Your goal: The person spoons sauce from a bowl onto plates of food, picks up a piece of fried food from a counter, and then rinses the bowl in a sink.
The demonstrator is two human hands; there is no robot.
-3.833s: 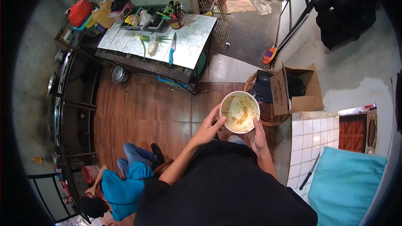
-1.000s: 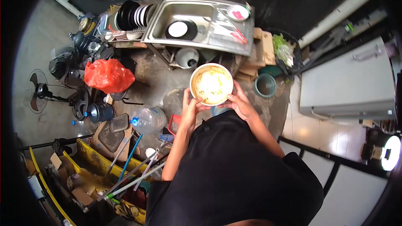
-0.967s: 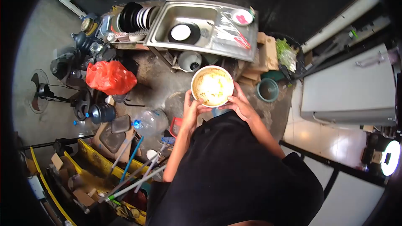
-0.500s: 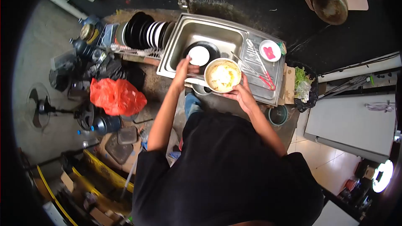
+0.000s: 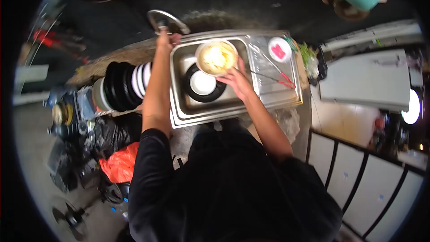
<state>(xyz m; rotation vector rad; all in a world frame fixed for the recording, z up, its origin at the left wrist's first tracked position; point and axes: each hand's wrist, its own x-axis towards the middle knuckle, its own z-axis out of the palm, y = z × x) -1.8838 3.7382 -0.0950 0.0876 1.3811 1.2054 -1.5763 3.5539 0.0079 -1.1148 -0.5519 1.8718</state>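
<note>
My right hand [image 5: 236,79] grips the lower right rim of a bowl [image 5: 217,57] with pale, yellowish contents, holding it above the sink [image 5: 176,103]. Up at the back left corner of the sink, my left hand [image 5: 165,40] is closed at the base of the curved metal faucet [image 5: 172,18]; its fingers are blurred and partly hidden. Below the held bowl, a small white bowl [image 5: 203,83] rests on a black plate [image 5: 191,96] in the basin.
On the drainboard [image 5: 268,94] lie red-handled tongs [image 5: 282,79] and a white dish [image 5: 274,44] with a pink item [image 5: 279,52]. Black and white plates [image 5: 121,85] stand in a rack left of the sink. A red plastic bag [image 5: 121,163] lies on the floor.
My left hand has moved from beside the small white bowl up to the faucet. My right hand has carried the bowl from the sink's front edge to over the basin. The view has shifted.
</note>
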